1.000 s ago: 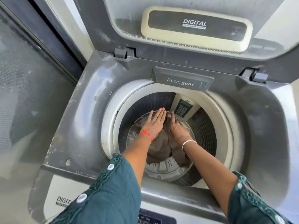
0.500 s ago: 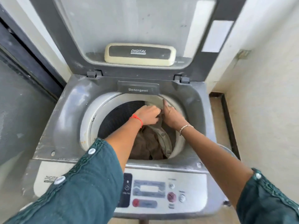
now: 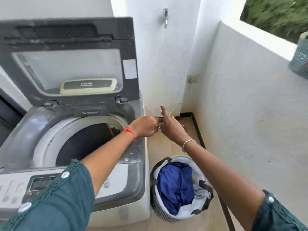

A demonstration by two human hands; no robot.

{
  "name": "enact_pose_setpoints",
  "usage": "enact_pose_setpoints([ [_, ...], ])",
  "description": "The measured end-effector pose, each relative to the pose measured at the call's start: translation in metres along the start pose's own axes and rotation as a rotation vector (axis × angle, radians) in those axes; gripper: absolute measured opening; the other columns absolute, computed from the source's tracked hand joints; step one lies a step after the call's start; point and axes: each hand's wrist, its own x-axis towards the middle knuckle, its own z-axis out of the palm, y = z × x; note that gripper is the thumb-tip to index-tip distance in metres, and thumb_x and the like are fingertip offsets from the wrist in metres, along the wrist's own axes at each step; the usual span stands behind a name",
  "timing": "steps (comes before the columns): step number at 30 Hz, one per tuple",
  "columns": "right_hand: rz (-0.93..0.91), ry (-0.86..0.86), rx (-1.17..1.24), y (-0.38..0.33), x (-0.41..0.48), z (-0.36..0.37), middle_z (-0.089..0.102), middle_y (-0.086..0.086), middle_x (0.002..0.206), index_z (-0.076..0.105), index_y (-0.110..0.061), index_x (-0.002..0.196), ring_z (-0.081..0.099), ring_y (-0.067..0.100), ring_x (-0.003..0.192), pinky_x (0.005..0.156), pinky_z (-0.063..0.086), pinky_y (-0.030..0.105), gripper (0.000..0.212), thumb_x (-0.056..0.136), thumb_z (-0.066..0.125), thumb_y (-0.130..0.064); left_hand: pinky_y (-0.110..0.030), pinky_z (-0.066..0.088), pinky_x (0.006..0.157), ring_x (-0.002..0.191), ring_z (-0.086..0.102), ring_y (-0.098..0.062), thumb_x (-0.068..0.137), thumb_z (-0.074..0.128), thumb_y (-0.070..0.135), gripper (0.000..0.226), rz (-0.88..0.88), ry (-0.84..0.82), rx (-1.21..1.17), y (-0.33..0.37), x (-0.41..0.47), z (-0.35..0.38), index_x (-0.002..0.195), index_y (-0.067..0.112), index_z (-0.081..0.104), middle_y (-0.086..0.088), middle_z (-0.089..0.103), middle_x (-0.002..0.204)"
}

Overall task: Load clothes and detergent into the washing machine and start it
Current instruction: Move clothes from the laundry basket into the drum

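Grey washing machine [image 3: 26, 130]: left half of the frame, lid [image 3: 66, 64] tipped upright, dark ribbed drum [image 3: 86, 140] open, its contents out of sight.
Basket [image 3: 160, 207]: lower centre, on the floor just beside the machine; round, soft-sided, striped outside, holding crumpled blue clothes [image 3: 175, 184] and pale cloth.
Wall: white rough plaster, metal tap [image 3: 165, 17] at top centre.
Left hand [image 3: 146, 125]: frame centre, past the machine's right edge, fingers curled against the right hand; any pinch too blurred to tell.
Right hand [image 3: 170, 127]: forefinger straight up, other fingers bent.

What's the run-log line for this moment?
lid: open | left hand touching right hand at washer's right edge, holding no clothes | basket: blue cloth inside
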Motion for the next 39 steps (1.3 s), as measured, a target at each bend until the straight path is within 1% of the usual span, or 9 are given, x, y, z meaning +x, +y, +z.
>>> enact_pose_setpoints([
  [6, 0.19, 0.025, -0.024, 0.1, -0.047, 0.014, 0.056, 0.022, 0.115, 0.004, -0.008, 0.147, 0.053, 0.036, 0.093, 0.075, 0.044, 0.041, 0.076, 0.086, 0.048, -0.001, -0.041, 0.043, 0.098, 0.123, 0.051, -0.027, 0.087, 0.045, 0.013, 0.052, 0.066, -0.055, -0.096, 0.056, 0.047, 0.063, 0.138, 0.007, 0.039, -0.011, 0.05, 0.136],
  [8, 0.261, -0.018, -0.049, 0.135, -0.065, 0.031, 0.058, 0.021, 0.105, 0.002, -0.009, 0.148, 0.048, 0.028, 0.076, 0.062, 0.036, 0.03, 0.076, 0.088, 0.048, -0.003, -0.034, 0.036, 0.106, 0.13, 0.043, -0.023, 0.087, 0.045, 0.012, 0.058, 0.1, -0.135, -0.068, 0.067, 0.06, 0.095, 0.143, 0.005, 0.031, -0.011, 0.043, 0.143],
  [11, 0.361, -0.091, -0.051, 0.188, -0.089, 0.065, 0.058, 0.016, 0.113, 0.0, -0.01, 0.148, 0.045, 0.021, 0.072, 0.052, 0.026, 0.025, 0.076, 0.091, 0.05, -0.012, -0.031, 0.03, 0.11, 0.133, 0.039, -0.023, 0.09, 0.046, 0.02, 0.063, 0.11, -0.255, -0.038, 0.072, 0.077, 0.151, 0.147, 0.007, 0.021, -0.012, 0.038, 0.146],
  [15, 0.48, -0.19, 0.06, 0.258, -0.107, 0.141, 0.05, 0.013, 0.132, -0.003, -0.01, 0.148, 0.057, 0.027, 0.106, 0.081, 0.047, 0.03, 0.087, 0.089, 0.059, -0.026, -0.035, 0.029, 0.109, 0.132, 0.036, -0.028, 0.088, 0.055, 0.028, 0.069, 0.089, -0.403, -0.095, 0.064, 0.094, 0.244, 0.144, 0.005, 0.022, -0.013, 0.036, 0.144],
  [20, 0.541, -0.31, 0.171, 0.316, -0.116, 0.251, 0.033, 0.01, 0.148, -0.016, -0.016, 0.145, 0.052, 0.027, 0.12, 0.09, 0.048, 0.036, 0.108, 0.081, 0.069, -0.033, -0.035, 0.008, 0.118, 0.145, 0.004, -0.023, 0.08, 0.067, 0.041, 0.101, 0.089, -0.655, -0.046, 0.05, 0.097, 0.379, 0.149, 0.004, 0.002, -0.01, 0.004, 0.158],
  [25, 0.576, -0.386, 0.309, 0.34, -0.117, 0.341, 0.005, -0.004, 0.157, -0.018, -0.026, 0.144, 0.015, 0.021, 0.143, 0.114, 0.019, 0.045, 0.121, 0.07, 0.077, -0.035, -0.052, -0.006, 0.115, 0.143, -0.019, -0.023, 0.064, 0.078, 0.05, 0.13, 0.154, -0.78, 0.158, 0.046, 0.079, 0.484, 0.148, 0.015, -0.016, -0.003, -0.02, 0.156],
  [30, 0.599, -0.464, 0.265, 0.346, -0.119, 0.397, -0.028, -0.012, 0.151, -0.031, -0.031, 0.138, -0.017, 0.022, 0.143, 0.112, 0.004, 0.06, 0.132, 0.066, 0.079, -0.042, -0.065, -0.018, 0.1, 0.127, -0.039, -0.032, 0.05, 0.083, 0.054, 0.149, 0.21, -0.698, 0.332, 0.041, 0.072, 0.542, 0.138, 0.023, -0.034, -0.004, -0.044, 0.138],
  [34, 0.628, -0.472, 0.115, 0.346, -0.116, 0.427, -0.04, -0.007, 0.143, -0.04, -0.022, 0.13, -0.021, 0.025, 0.141, 0.107, 0.008, 0.065, 0.139, 0.062, 0.077, -0.053, -0.066, -0.011, 0.105, 0.129, -0.037, -0.036, 0.064, 0.081, 0.032, 0.138, 0.194, -0.6, 0.324, 0.041, 0.073, 0.568, 0.135, 0.024, -0.037, -0.008, -0.043, 0.141],
  [39, 0.657, -0.382, 0.032, 0.35, -0.11, 0.454, -0.038, 0.001, 0.147, -0.039, -0.025, 0.133, -0.021, 0.029, 0.141, 0.105, 0.012, 0.068, 0.136, 0.064, 0.076, -0.052, -0.061, 0.005, 0.111, 0.128, -0.036, -0.034, 0.079, 0.052, -0.007, 0.108, 0.212, -0.56, 0.197, 0.036, 0.074, 0.589, 0.133, 0.025, -0.035, -0.005, -0.042, 0.138],
])
